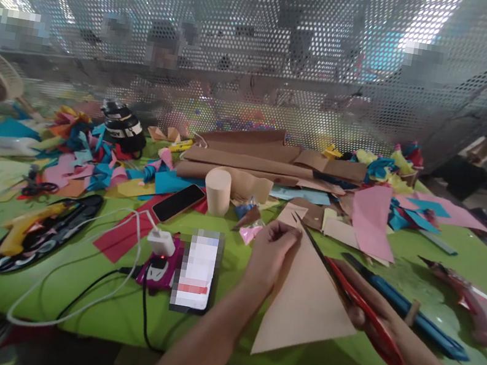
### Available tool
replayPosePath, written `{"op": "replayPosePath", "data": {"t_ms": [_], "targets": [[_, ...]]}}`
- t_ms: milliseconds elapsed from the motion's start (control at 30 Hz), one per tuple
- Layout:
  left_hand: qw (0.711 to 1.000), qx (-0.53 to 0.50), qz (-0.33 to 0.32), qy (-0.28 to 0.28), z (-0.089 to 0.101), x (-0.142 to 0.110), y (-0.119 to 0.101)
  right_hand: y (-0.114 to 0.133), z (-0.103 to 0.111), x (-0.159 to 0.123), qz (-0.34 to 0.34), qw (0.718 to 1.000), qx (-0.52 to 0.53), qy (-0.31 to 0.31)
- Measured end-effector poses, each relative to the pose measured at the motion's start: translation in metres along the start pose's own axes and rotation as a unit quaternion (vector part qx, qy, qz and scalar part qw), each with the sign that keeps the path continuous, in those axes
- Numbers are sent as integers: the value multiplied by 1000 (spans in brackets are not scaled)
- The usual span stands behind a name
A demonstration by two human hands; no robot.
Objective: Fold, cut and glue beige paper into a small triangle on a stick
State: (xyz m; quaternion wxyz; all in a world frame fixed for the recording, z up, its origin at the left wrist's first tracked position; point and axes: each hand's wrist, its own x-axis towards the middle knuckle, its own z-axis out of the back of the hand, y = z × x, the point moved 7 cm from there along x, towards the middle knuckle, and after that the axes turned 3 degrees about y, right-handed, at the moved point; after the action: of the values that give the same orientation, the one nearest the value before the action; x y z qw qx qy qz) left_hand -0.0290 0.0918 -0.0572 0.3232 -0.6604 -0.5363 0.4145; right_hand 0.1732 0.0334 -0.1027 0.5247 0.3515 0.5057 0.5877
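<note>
A tan paper triangle [304, 305] lies slanted over the green table, its narrow tip pointing away from me. My left hand [273, 253] pinches its left edge close to that tip, fingers closed. On the other side, my right hand [356, 307] is wrapped around the red handles of a pair of scissors [369, 322]. The dark blades run along the paper's right edge up to the tip, near my left fingers. Whether the blades are parted is hard to make out. A small tan paper piece [293, 214] sits just beyond the tip.
To the left are a lit phone [198, 271], a purple power socket [158, 271] with cables, a dark phone [178, 203] and a yellow glue gun [31, 225]. A teal cutter [413, 310] and a pink glue gun [471, 301] lie right. Coloured paper and brown sheets [246, 163] fill the back.
</note>
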Motion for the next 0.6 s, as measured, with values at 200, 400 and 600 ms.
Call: {"op": "replayPosePath", "data": {"t_ms": [200,400,600], "targets": [[1000,-6,8,-2,0,-1,0,-3,3,1,3,1000,-11,-12],[1000,-8,5,0,-1,-1,0,3,1,2,-4,1000,-18,-2],[1000,-12,10,7,-2,-1,2,8,0,2,14,999,-32,-7]]}}
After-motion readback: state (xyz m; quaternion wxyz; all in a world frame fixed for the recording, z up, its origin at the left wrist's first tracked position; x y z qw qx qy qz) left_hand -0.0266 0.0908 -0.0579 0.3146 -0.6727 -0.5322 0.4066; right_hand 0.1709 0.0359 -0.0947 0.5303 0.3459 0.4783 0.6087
